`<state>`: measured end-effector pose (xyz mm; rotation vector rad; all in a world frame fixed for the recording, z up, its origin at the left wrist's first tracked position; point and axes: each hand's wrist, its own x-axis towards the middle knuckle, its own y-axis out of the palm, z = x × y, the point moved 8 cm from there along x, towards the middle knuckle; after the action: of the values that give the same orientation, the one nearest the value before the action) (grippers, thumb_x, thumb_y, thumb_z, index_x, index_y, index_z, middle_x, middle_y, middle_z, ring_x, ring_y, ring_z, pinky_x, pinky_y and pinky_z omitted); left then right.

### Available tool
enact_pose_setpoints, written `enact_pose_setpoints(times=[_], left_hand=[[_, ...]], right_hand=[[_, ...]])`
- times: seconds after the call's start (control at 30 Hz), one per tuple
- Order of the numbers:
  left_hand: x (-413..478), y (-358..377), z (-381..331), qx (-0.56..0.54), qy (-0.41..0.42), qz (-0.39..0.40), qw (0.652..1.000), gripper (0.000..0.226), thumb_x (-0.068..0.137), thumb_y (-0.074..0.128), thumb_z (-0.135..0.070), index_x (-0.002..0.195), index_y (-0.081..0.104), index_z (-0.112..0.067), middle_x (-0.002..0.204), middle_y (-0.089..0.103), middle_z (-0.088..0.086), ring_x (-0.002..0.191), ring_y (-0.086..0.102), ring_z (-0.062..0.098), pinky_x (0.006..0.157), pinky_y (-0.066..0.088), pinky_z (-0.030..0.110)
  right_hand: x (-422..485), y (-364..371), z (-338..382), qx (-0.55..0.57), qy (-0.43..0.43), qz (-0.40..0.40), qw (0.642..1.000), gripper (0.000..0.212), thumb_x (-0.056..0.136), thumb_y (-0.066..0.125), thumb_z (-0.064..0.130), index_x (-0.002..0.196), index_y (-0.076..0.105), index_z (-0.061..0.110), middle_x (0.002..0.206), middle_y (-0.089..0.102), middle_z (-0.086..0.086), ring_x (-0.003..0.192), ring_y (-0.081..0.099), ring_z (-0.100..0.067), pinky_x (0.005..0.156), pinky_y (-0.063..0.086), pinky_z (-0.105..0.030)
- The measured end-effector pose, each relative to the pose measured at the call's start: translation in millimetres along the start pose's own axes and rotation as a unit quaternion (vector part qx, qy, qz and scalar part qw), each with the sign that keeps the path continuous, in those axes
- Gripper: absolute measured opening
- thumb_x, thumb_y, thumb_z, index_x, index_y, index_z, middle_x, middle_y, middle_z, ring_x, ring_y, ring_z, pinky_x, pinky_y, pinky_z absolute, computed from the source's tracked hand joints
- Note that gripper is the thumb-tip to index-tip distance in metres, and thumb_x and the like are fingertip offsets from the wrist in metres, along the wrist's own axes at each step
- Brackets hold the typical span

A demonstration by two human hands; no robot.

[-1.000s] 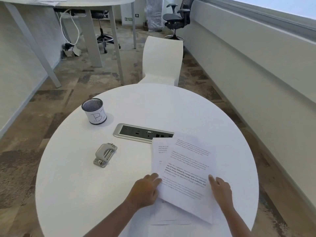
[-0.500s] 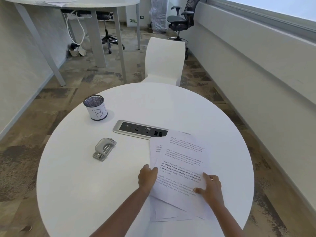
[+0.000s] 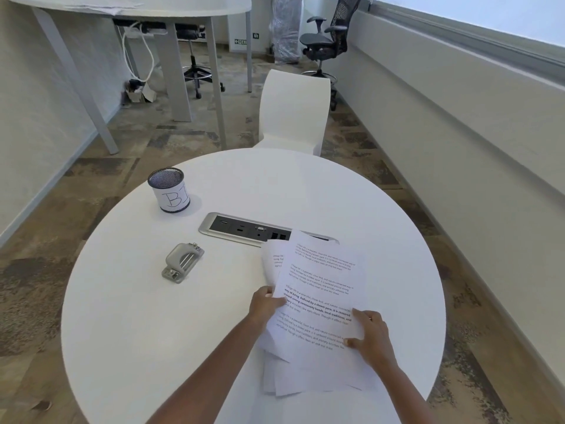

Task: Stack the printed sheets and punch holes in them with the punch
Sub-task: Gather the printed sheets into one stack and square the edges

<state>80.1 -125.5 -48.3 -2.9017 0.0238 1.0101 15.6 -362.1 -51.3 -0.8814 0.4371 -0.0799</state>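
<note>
in the lower centre of the frame we see thin white printed sheets (image 3: 324, 289) fanned loosely on the smooth round white worktop (image 3: 275, 185). the left hand (image 3: 264, 304) has its fingers curled round their left edge. the right hand (image 3: 371, 335) pinches their right side, thumb on the print. the grey metal punch (image 3: 182, 262) lies apart at centre left, near a mesh cup (image 3: 169, 194) and a brushed oblong socket panel (image 3: 244, 229).

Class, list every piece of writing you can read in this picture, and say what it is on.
"BI": handwritten, on the cup label.
"Defined by a slower pace, it is centered": bold print, top sheet.
"EX": green wall sign, the rest hidden.
All other print: too small to read surely.
</note>
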Motion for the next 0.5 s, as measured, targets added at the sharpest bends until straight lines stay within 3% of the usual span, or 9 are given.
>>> enact_pose_setpoints(times=[0.13, 0.27, 0.37, 0.5], left_hand=[[-3.4, -7.7, -8.3, -0.007, 0.056, 0.003, 0.998, 0.047, 0.081, 0.056, 0.014, 0.125, 0.044, 0.001, 0.117, 0.060, 0.029, 0.090, 0.057, 0.027, 0.069, 0.049, 0.032], [-7.0, -17.2, -20.1, 0.003, 0.122, 0.049, 0.991, 0.040, 0.084, 0.058, 0.008, 0.121, 0.049, -0.001, 0.100, 0.066, 0.017, 0.074, 0.064, 0.020, 0.059, 0.055, 0.021], [-6.8, -26.0, -26.9, -0.038, 0.138, 0.075, 0.987, 0.039, 0.084, 0.059, 0.006, 0.120, 0.052, -0.004, 0.105, 0.065, 0.015, 0.079, 0.066, 0.018, 0.070, 0.056, 0.027], [-11.1, -27.6, -38.1, -0.043, 0.159, 0.123, 0.979, 0.032, 0.084, 0.056, 0.010, 0.108, 0.058, -0.012, 0.115, 0.062, 0.013, 0.079, 0.070, 0.010, 0.072, 0.058, 0.023]], right_hand=[[-1.5, -3.7, -6.9, 0.085, 0.016, -0.028, 0.996, 0.074, 0.075, 0.071, 0.004, 0.139, 0.033, 0.006, 0.137, 0.034, -0.017, 0.129, 0.034, -0.029, 0.107, 0.030, -0.034], [-8.8, -15.7, -17.6, 0.243, 0.068, -0.103, 0.962, 0.064, 0.081, 0.067, 0.013, 0.136, 0.037, 0.003, 0.135, 0.042, -0.022, 0.119, 0.048, -0.032, 0.102, 0.036, -0.039], [-11.4, -14.2, -18.9, 0.353, 0.081, -0.083, 0.929, 0.055, 0.085, 0.063, 0.019, 0.134, 0.041, 0.007, 0.131, 0.052, -0.015, 0.108, 0.053, -0.025, 0.094, 0.041, -0.035], [-10.1, -12.7, 5.6, 0.408, 0.024, -0.020, 0.913, 0.021, 0.085, 0.062, 0.014, 0.106, 0.063, 0.011, 0.110, 0.069, -0.010, 0.089, 0.066, -0.018, 0.069, 0.051, -0.023]])
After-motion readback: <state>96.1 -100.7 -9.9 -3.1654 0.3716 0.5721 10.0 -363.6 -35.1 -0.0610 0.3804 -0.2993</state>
